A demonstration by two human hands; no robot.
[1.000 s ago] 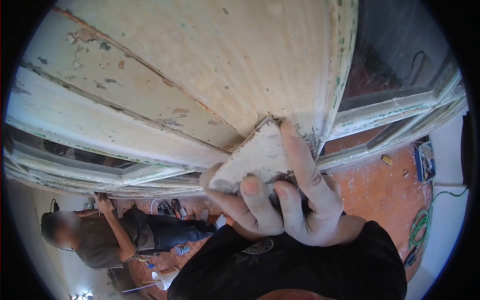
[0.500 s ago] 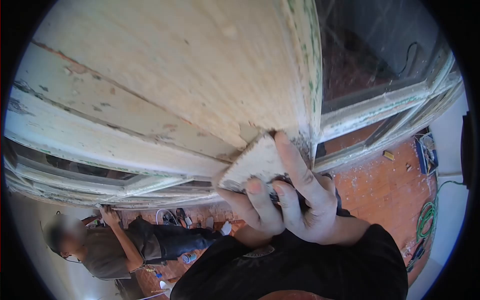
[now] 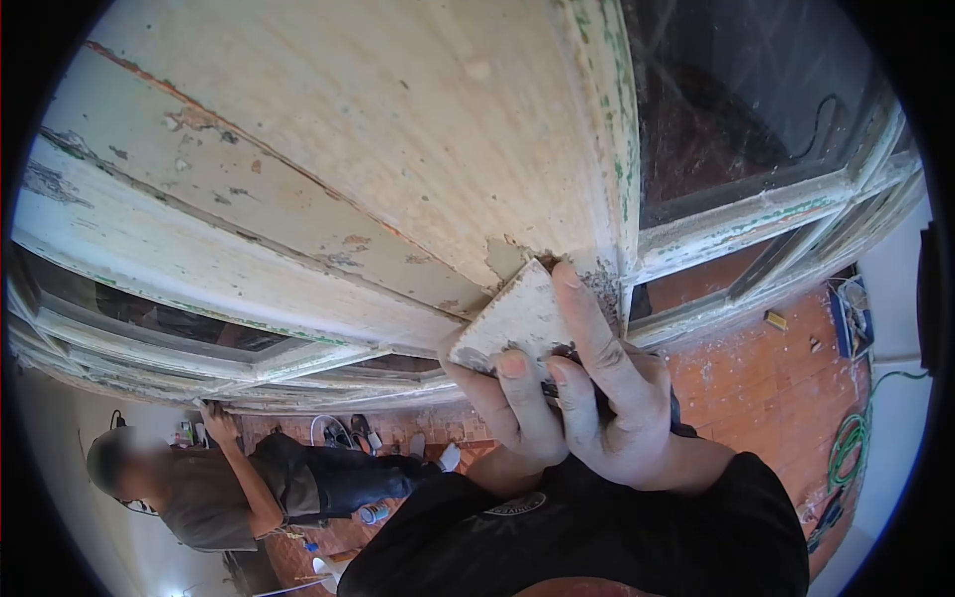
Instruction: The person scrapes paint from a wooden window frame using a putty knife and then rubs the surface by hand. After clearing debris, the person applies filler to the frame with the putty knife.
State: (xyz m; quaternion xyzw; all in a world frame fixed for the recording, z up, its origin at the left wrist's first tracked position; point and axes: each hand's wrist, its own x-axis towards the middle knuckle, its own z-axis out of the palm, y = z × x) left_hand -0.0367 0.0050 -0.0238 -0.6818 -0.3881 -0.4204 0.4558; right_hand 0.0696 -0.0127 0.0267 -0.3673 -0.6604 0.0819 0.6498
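Both my hands hold a pale, flat, squarish sanding pad [image 3: 517, 316] with a rough edge and dark smudges. Its upper corner meets a chipped spot on the worn cream-painted wooden panel [image 3: 398, 149]. My left hand [image 3: 507, 413] is closed on the pad's lower left, thumb on its face. My right hand [image 3: 617, 403] grips the lower right, with its thumb on the face and a long finger stretched along the right edge. The pad's underside and the other fingertips are hidden.
Glass panes [image 3: 736, 119] in a flaking frame flank the panel. At lower left, a co-worker [image 3: 209, 497] has a raised hand at the frame's edge. A green hose [image 3: 848, 450] and a blue tray [image 3: 853, 316] lie on the red tiled floor [image 3: 746, 383].
The pad and my hands have shifted slightly right against the panel, still together. My view has moved a little. The co-worker's head has turned slightly.
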